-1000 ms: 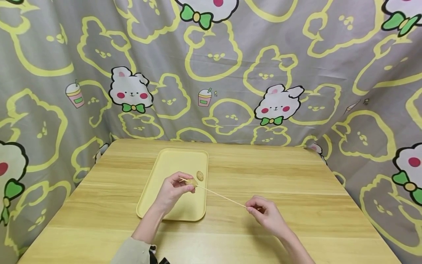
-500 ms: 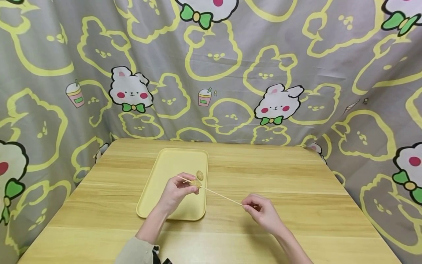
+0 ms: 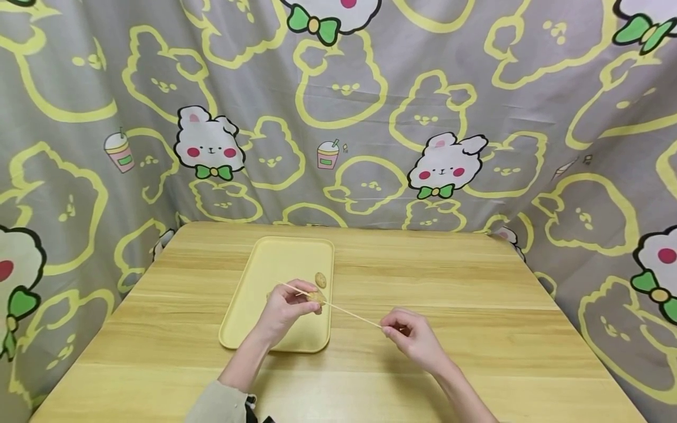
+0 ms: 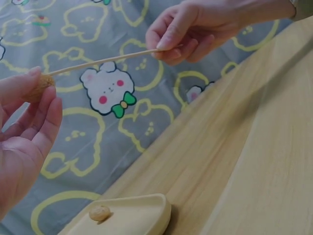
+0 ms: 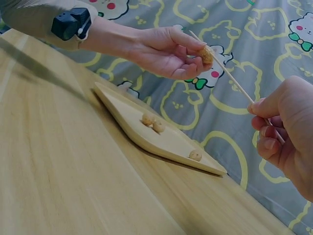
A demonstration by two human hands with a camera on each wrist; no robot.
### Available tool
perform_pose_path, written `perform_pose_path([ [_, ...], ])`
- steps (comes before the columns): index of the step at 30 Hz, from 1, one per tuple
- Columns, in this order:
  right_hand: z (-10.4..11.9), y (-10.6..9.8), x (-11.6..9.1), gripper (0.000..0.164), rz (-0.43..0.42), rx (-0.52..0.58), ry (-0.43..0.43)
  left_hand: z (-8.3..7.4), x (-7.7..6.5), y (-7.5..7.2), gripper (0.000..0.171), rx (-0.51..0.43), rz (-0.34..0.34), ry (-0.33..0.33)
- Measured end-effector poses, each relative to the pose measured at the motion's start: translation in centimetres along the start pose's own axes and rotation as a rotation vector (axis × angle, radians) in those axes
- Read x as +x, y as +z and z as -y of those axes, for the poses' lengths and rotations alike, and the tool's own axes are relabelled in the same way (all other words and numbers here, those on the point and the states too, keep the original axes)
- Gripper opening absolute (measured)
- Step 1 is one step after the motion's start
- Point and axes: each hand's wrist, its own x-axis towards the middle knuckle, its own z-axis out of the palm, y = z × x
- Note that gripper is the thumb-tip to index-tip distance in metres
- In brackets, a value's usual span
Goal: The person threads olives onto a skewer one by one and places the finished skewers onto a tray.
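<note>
Over the tray, my left hand (image 3: 282, 312) pinches a rough golden-brown food ball (image 5: 206, 55) between thumb and fingers. A thin wooden skewer (image 3: 351, 314) runs through the ball, and its far end sticks out past the left fingers. Off to the right, my right hand (image 3: 415, 339) grips the other end of the skewer with thumb and curled fingers. The stretch of skewer between the hands is bare. A similar ball (image 3: 320, 280) lies on the yellow tray (image 3: 296, 252) near its right edge. In the right wrist view, two more balls (image 5: 153, 123) sit close together on it.
The tray lies on the left part of a wooden table (image 3: 465, 276). A grey curtain (image 3: 365, 64) with yellow outlines and rabbit prints hangs behind the table and at both sides. A dark device (image 5: 71, 23) is worn on the left wrist.
The right hand has moved left, closer to the left hand. More of the skewer now sticks out past the ball on the left. The left hand has shifted slightly right and down.
</note>
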Motion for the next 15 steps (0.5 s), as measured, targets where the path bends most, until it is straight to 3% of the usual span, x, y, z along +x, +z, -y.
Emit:
perform_pose_path([
  [15,0.4,0.8,0.5,0.014,-0.014,0.016,0.004,0.9,-0.1,1.1,0.033,0.008,0.011,0.002],
])
